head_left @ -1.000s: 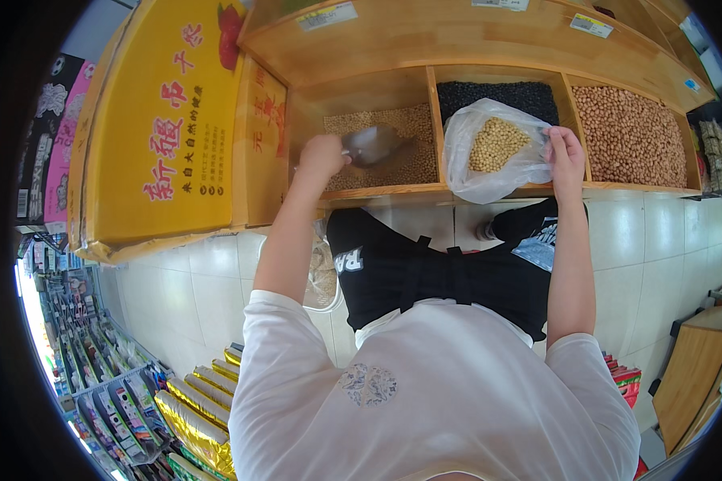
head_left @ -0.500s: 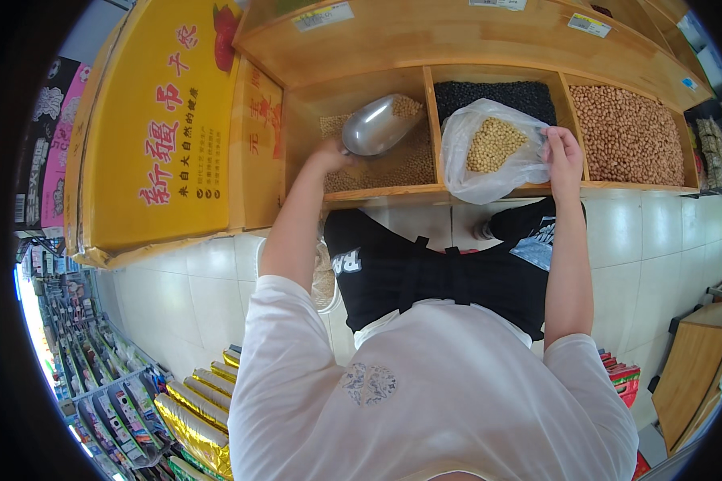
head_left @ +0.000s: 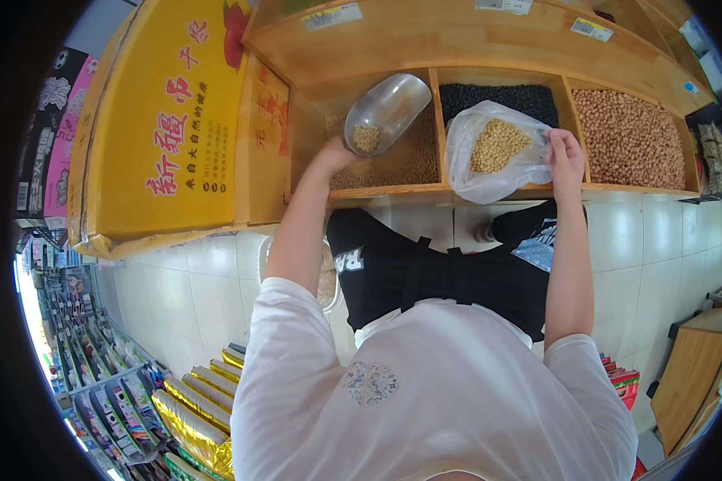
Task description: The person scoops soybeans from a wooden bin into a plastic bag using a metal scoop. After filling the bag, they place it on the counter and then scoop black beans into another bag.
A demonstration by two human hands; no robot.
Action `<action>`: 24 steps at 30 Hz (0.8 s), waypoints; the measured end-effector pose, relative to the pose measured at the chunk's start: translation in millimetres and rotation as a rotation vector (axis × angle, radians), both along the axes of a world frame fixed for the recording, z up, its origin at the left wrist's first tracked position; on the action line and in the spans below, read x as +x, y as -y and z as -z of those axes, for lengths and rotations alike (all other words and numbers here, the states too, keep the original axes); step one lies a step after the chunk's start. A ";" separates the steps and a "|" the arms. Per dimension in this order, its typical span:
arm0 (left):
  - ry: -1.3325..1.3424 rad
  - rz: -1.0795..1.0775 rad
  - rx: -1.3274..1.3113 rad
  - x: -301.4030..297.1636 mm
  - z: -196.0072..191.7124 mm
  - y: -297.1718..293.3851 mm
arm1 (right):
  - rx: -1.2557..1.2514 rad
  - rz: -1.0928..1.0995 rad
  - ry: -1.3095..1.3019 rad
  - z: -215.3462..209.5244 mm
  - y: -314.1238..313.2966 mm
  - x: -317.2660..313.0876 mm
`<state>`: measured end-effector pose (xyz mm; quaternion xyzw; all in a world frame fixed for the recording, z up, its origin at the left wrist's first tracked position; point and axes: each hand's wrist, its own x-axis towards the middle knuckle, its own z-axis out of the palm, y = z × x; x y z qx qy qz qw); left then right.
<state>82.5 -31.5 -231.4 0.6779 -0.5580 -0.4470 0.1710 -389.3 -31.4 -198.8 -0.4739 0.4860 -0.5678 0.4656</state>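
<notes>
In the upper centre, my left fingers (head_left: 337, 152) close round the scoop (head_left: 399, 100) while my right fingers (head_left: 562, 143) pinch the bag (head_left: 462, 152), whose beans (head_left: 496, 146) could spill if that one-sided pinch slips.

The left forearm (head_left: 295, 232) is stretched forward, tilted slightly inward, and the left hand (head_left: 337, 155), partly hidden, is curled. The right forearm (head_left: 570, 256) is held nearly straight ahead; in the right hand (head_left: 566, 154), fingers (head_left: 572, 141) are pinched together.
</notes>
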 end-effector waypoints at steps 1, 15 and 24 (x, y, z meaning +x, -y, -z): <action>0.004 -0.011 0.007 -5.0 -4.4 1.0 | 0.004 0.009 -0.031 -0.8 0.0 -1.2; 0.503 0.402 -0.438 -123.4 -205.7 -35.6 | 0.016 -0.003 0.040 -0.5 1.9 -1.6; 0.796 0.409 -0.501 -150.3 -230.2 -52.1 | 0.004 -0.001 0.045 -2.0 1.0 -1.1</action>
